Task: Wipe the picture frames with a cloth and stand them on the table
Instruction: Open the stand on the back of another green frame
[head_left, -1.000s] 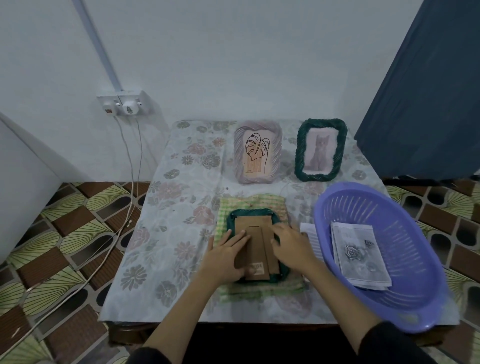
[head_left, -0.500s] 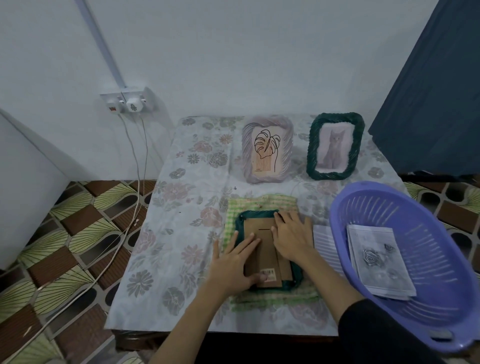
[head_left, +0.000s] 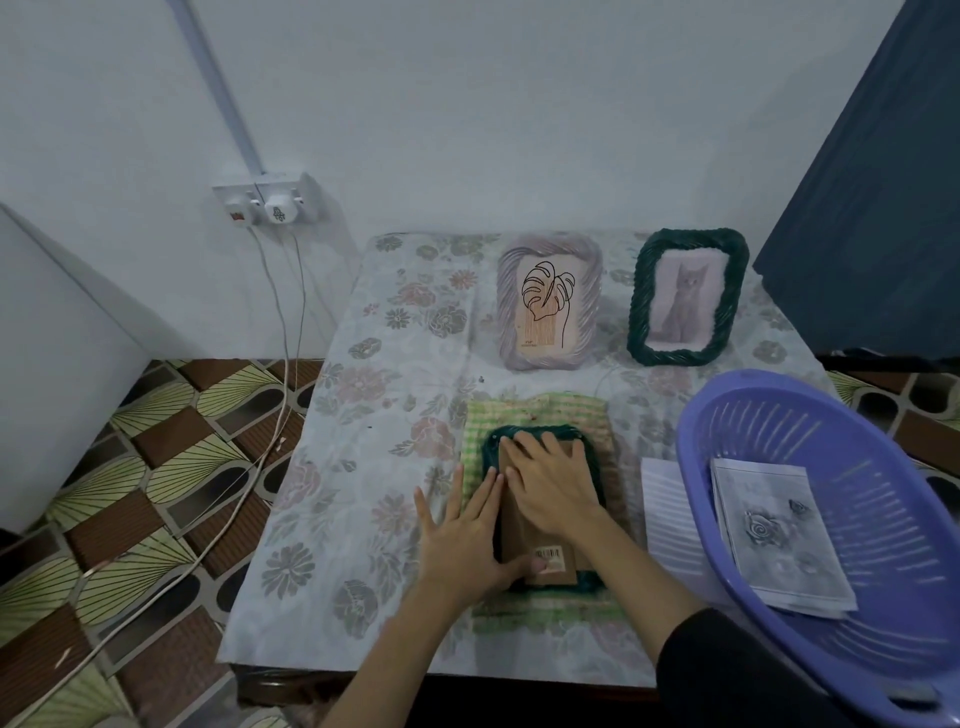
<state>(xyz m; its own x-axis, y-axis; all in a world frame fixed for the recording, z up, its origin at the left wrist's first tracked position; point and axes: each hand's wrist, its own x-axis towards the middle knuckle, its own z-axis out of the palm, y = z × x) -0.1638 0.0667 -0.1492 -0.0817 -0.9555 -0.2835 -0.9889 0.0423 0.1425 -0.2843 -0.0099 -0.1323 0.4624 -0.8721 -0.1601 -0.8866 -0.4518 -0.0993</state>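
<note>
A dark green woven picture frame (head_left: 592, 581) lies face down on a green checked cloth (head_left: 540, 408) on the table, its brown cardboard back (head_left: 558, 564) facing up. My left hand (head_left: 462, 540) lies flat along the frame's left edge, with its thumb on the cardboard near a barcode sticker. My right hand (head_left: 553, 483) lies flat with straight fingers on the upper part of the cardboard back. Two frames stand upright at the back: a pale lilac one with a leaf drawing (head_left: 548, 301) and a dark green one with a cat picture (head_left: 685, 296).
A purple plastic basket (head_left: 852, 649) sits at the table's right edge with printed pictures (head_left: 774, 535) inside. A lined paper sheet (head_left: 667, 514) lies beside it. The table (head_left: 363, 415) has a floral cover. White cables (head_left: 283, 364) hang from a wall socket on the left.
My right hand has slid up and left across the cardboard back, toward the frame's top edge. My left hand has shifted to the frame's left side. The camera moved nearer.
</note>
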